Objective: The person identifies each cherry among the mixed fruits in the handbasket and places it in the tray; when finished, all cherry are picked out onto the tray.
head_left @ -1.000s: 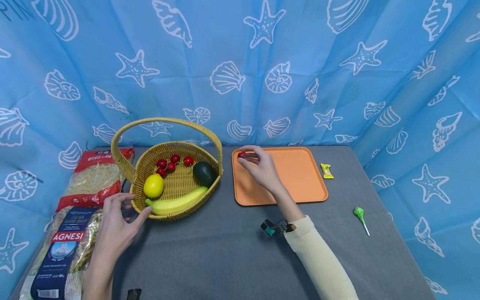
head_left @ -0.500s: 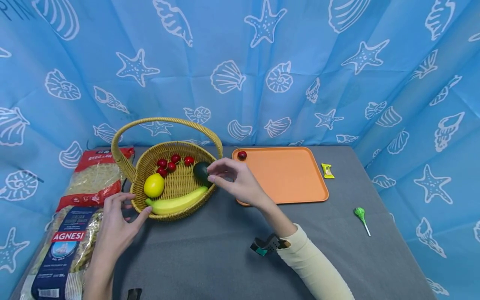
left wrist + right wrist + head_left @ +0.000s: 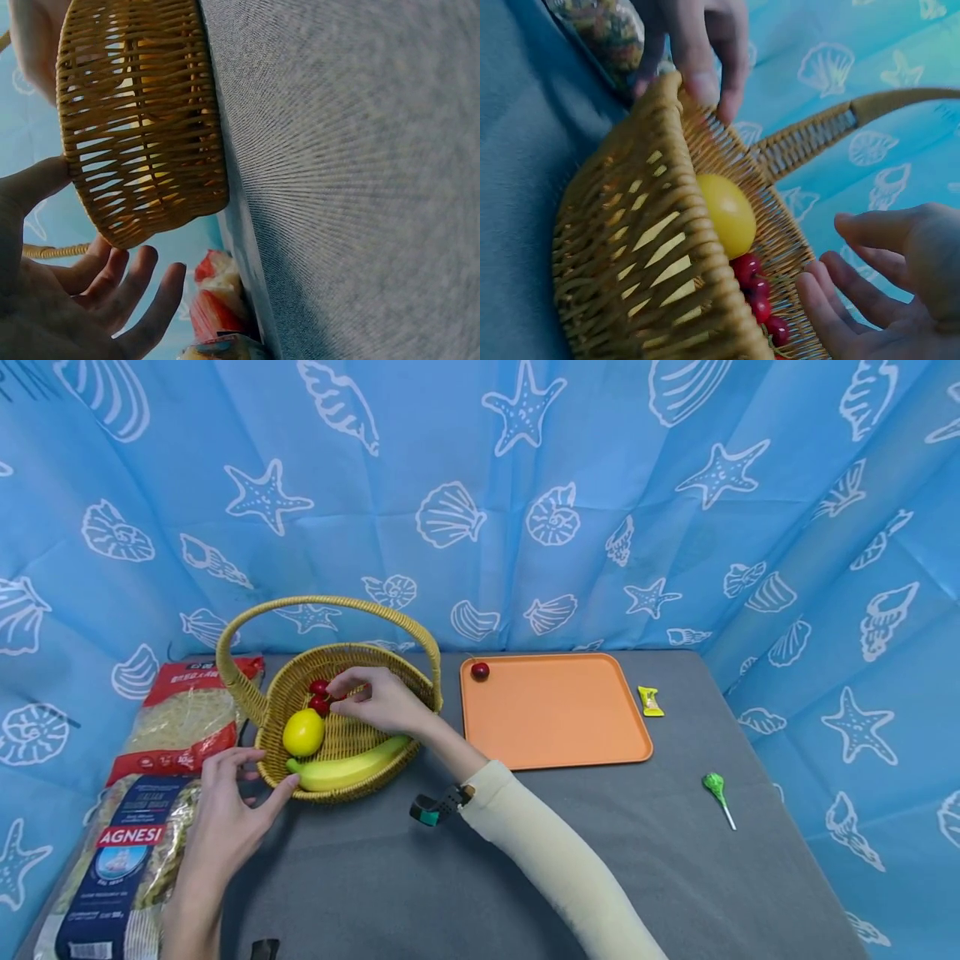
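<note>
A wicker basket (image 3: 345, 742) with a tall handle stands left of centre. It holds a lemon (image 3: 303, 732), a banana (image 3: 348, 770) and several red cherries (image 3: 318, 687). My left hand (image 3: 232, 810) holds the basket's left end, thumb on the front rim and fingers at the side. Over the basket is my right hand (image 3: 382, 700), fingers bent loosely beside the cherries. The right wrist view shows a gap between its thumb and fingers, with nothing held. In the head view this hand and arm hide part of the fruit. One cherry (image 3: 480, 671) lies on the orange tray (image 3: 555, 718).
Two bags, one of noodles (image 3: 180, 718) and one of pasta (image 3: 116, 860), lie along the left edge. Right of the tray are a yellow wrapped candy (image 3: 650, 702) and a green lollipop (image 3: 716, 789). A blue curtain (image 3: 450, 443) hangs behind the grey tabletop.
My right hand let go of a cherry at the tray's far left corner, then moved left, past the avocado, to over the basket. My left hand stayed at the basket.
</note>
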Demonstrator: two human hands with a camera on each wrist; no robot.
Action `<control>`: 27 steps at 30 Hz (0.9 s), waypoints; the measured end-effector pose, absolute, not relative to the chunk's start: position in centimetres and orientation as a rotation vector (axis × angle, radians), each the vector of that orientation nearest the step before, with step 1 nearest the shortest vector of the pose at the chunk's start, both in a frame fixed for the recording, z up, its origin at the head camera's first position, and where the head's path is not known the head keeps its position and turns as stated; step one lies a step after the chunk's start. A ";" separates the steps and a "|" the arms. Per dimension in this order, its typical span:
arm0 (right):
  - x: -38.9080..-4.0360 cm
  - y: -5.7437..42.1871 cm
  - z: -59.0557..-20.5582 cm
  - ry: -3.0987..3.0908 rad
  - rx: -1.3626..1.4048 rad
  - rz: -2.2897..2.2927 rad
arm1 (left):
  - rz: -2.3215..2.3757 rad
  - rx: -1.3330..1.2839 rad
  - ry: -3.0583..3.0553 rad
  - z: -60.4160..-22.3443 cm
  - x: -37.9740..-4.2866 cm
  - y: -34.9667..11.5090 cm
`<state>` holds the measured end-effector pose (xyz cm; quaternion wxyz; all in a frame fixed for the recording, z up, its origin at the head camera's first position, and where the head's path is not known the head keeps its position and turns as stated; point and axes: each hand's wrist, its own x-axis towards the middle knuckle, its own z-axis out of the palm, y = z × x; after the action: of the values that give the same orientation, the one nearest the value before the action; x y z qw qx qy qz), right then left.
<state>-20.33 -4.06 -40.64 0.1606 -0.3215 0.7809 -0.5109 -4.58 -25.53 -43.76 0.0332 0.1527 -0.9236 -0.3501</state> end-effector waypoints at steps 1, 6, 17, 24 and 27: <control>-20.6 -4.5 -40.8 2.242 -0.893 -1.435 | -1.079 0.471 -2.844 -43.8 -4.6 -25.5; -21.7 -6.6 -41.5 2.271 -0.788 -1.327 | -1.048 0.464 -2.848 -43.7 -4.6 -25.4; -22.2 -9.4 -43.3 2.158 -0.680 -1.321 | -1.056 0.479 -2.851 -43.7 -4.5 -25.5; -22.0 -10.0 -43.6 2.171 -0.675 -1.260 | -1.058 0.493 -2.848 -43.8 -4.6 -25.4; -21.9 -10.2 -43.6 2.159 -0.679 -1.245 | -1.051 0.505 -2.845 -43.8 -4.7 -25.3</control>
<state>-21.91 -10.18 -43.65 0.2757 -0.2528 0.8033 -0.4634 -4.66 -25.29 -43.76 0.0334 0.1642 -0.9248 -0.3416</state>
